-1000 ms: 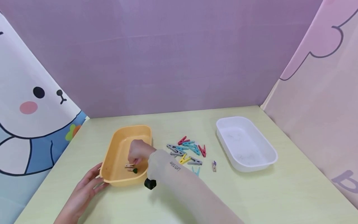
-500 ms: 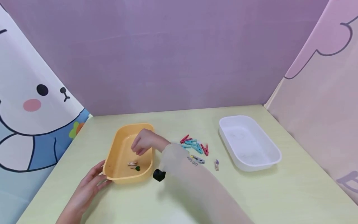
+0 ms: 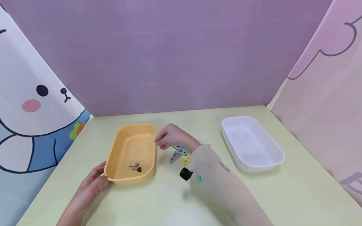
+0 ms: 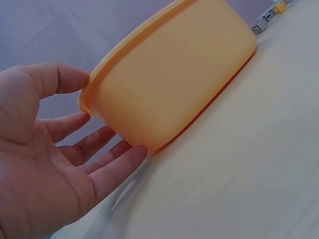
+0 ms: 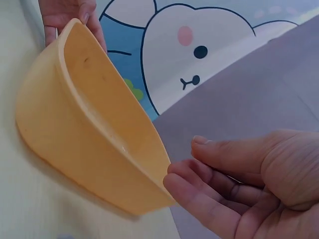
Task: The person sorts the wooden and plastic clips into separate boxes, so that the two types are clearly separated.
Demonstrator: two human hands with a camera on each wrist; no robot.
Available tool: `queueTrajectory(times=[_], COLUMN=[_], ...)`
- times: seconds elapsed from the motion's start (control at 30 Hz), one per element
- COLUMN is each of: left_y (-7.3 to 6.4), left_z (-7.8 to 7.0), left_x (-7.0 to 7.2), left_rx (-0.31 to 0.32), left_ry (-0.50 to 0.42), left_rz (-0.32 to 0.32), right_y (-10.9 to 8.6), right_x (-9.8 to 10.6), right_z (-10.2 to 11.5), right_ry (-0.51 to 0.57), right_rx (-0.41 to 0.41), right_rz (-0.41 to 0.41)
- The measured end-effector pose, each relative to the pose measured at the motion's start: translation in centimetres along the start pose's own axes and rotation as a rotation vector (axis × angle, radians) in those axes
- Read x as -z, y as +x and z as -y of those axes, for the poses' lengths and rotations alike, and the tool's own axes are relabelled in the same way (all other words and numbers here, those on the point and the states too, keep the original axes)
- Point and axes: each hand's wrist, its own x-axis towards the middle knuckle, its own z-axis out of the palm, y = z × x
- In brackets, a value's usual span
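Observation:
My left hand (image 3: 89,185) rests against the near left corner of a yellow-orange plastic tray (image 3: 131,182). The left wrist view shows its fingertips (image 4: 134,155) touching the tray's outer side, with the thumb at the rim. Inside the tray lie a small wooden clothespin (image 3: 134,164) and another clothespin with a dark green heart (image 3: 138,169). My right hand (image 3: 173,136) hovers just beyond the tray's right rim. Its fingers are loosely curled, and nothing shows between thumb and fingers in the right wrist view. Below it are grey clothespins (image 3: 176,156) and a yellow clothespin (image 3: 186,159).
A white plastic tray (image 3: 254,168) stands on the right of the pale table (image 3: 141,207). My right forearm (image 3: 226,179) hides most of the clothespin pile; a bit of light blue clothespin (image 3: 200,178) shows beside it. A purple backdrop (image 3: 181,56) stands behind.
My right hand has risen out of the yellow tray and moved right, past its rim towards the clothespins. My left hand has stayed at the tray's corner.

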Motion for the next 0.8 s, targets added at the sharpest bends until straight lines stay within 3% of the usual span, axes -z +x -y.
queueTrajectory(times=[0.53,0.8], left_y=[-0.2,-0.3], left_z=[0.3,0.1], left_x=[0.2,0.1], left_rx=[-0.031,-0.046], left_ry=[-0.010,-0.006], left_rz=[0.010,0.010], right_y=[-5.0,-8.0], right_x=[4.0,6.2], right_z=[-4.8,-8.1], right_ry=[-0.062,-0.188], right_rx=[-0.036,-0.050], right_rz=[-0.093,-0.175])
